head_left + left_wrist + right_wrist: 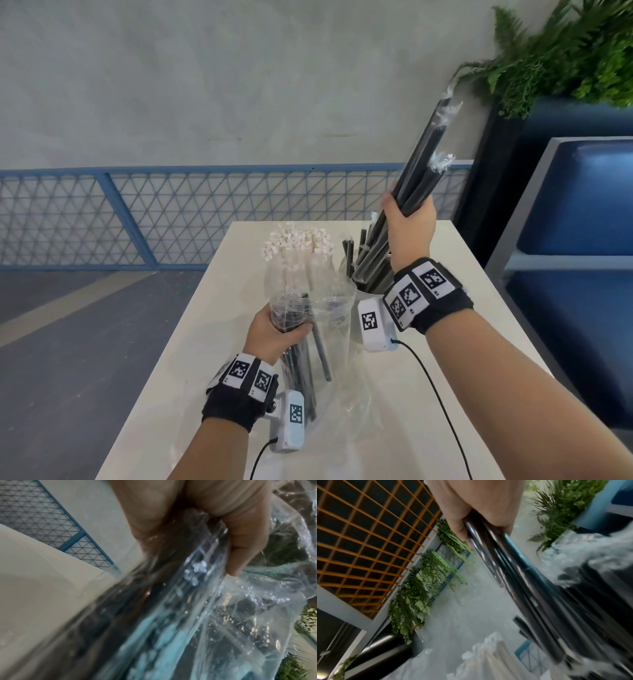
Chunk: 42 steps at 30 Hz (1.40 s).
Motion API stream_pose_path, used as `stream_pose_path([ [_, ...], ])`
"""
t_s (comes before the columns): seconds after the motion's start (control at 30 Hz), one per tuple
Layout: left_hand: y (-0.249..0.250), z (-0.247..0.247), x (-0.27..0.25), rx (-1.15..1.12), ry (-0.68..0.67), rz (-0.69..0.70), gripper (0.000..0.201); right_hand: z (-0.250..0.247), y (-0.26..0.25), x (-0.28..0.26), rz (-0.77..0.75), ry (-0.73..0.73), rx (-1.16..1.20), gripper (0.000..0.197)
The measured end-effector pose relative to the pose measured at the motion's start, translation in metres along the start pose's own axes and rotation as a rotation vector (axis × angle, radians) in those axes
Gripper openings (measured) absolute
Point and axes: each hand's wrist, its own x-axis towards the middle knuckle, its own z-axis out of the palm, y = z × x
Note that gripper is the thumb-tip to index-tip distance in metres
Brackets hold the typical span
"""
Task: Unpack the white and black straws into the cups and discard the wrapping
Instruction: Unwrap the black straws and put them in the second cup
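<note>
My right hand (409, 216) grips a bundle of black straws (423, 161), each in clear film, raised above the right cup (368, 308); that cup holds several black straws (366, 260). In the right wrist view the bundle (513, 566) runs out from my fist. My left hand (277, 330) grips the clear plastic bag (329, 346) near its open mouth, with a few black straws (320, 349) left inside. Up close, the bag (214, 601) is bunched under my fingers (240, 545). White paper-wrapped straws (298, 260) stand upright just behind the bag; their cup is hidden.
The white table (445, 394) is narrow, with edges close at left and right. A blue mesh railing (137, 212) runs behind it. A blue cushioned bench (575, 212) and a planter with ferns (555, 54) stand to the right.
</note>
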Motion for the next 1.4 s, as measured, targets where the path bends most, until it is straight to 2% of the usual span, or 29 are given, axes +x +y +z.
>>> stream_pose_path([
  [0.1, -0.001, 0.000, 0.001, -0.003, -0.001, -0.002, 0.032, 0.004, 0.005, -0.004, -0.008, -0.042, -0.057, 0.018],
  [0.23, -0.003, 0.004, 0.004, -0.006, 0.001, 0.005, 0.033, 0.004, 0.044, -0.022, 0.179, -0.189, -0.269, 0.028],
  [0.3, -0.004, 0.005, 0.006, 0.007, 0.002, 0.008, 0.034, 0.000, 0.056, -0.028, 0.226, -0.187, -0.233, 0.038],
  [0.37, -0.006, 0.003, 0.007, 0.015, 0.002, 0.006, 0.036, -0.004, 0.053, -0.029, 0.170, -0.120, -0.148, 0.045],
  [0.43, -0.008, 0.002, 0.008, 0.017, 0.008, 0.004, 0.037, -0.004, 0.044, -0.026, 0.042, -0.063, -0.102, 0.048],
  [0.5, -0.010, 0.002, 0.008, 0.020, 0.015, -0.002, 0.038, -0.003, 0.037, -0.021, -0.080, -0.083, -0.108, 0.040],
  [0.6, -0.012, 0.003, 0.008, 0.015, 0.019, -0.004, 0.036, 0.002, 0.045, -0.017, -0.114, -0.233, -0.303, 0.009],
  [0.7, -0.012, 0.003, 0.008, 0.011, 0.022, 0.000, 0.036, -0.002, 0.069, -0.022, 0.018, -0.416, -0.517, 0.011],
  [0.77, -0.011, 0.002, 0.007, 0.015, 0.016, 0.008, 0.035, -0.006, 0.074, -0.028, 0.058, -0.463, -0.542, 0.022],
  [0.8, -0.010, 0.002, 0.006, 0.015, 0.013, 0.011, 0.035, -0.008, 0.070, -0.033, 0.003, -0.435, -0.524, 0.032],
  [0.87, -0.008, 0.001, 0.005, 0.004, 0.004, 0.015, 0.035, -0.012, 0.054, -0.045, -0.274, -0.256, -0.457, 0.042],
  [0.9, -0.007, 0.001, 0.005, -0.007, -0.002, 0.017, 0.035, -0.013, 0.044, -0.053, -0.421, -0.171, -0.414, 0.037],
  [0.93, -0.007, 0.001, 0.005, -0.024, -0.007, 0.021, 0.037, -0.015, 0.035, -0.062, -0.517, -0.158, -0.389, 0.027],
  [0.97, -0.007, 0.001, 0.005, -0.042, -0.011, 0.027, 0.039, -0.015, 0.028, -0.069, -0.570, -0.233, -0.385, 0.018],
  [1.0, -0.007, 0.000, 0.006, -0.058, -0.014, 0.029, 0.043, -0.015, 0.025, -0.074, -0.566, -0.371, -0.415, 0.015],
  [1.07, -0.006, 0.001, 0.005, -0.085, -0.035, 0.035, 0.050, -0.012, 0.029, -0.081, -0.470, -0.659, -0.581, 0.015],
  [1.1, -0.006, 0.001, 0.004, -0.098, -0.051, 0.042, 0.051, -0.010, 0.035, -0.083, -0.430, -0.752, -0.662, 0.015],
  [1.23, -0.007, 0.004, 0.000, -0.172, -0.108, 0.094, 0.066, -0.005, 0.044, -0.087, -0.409, -0.956, -0.866, 0.030],
  [1.33, -0.009, 0.005, -0.002, -0.226, -0.209, 0.116, 0.081, -0.004, 0.048, -0.088, -0.395, -1.072, -0.879, 0.039],
  [1.4, -0.010, 0.006, -0.005, -0.236, -0.270, 0.110, 0.102, -0.003, 0.053, -0.092, -0.345, -1.120, -0.830, 0.045],
])
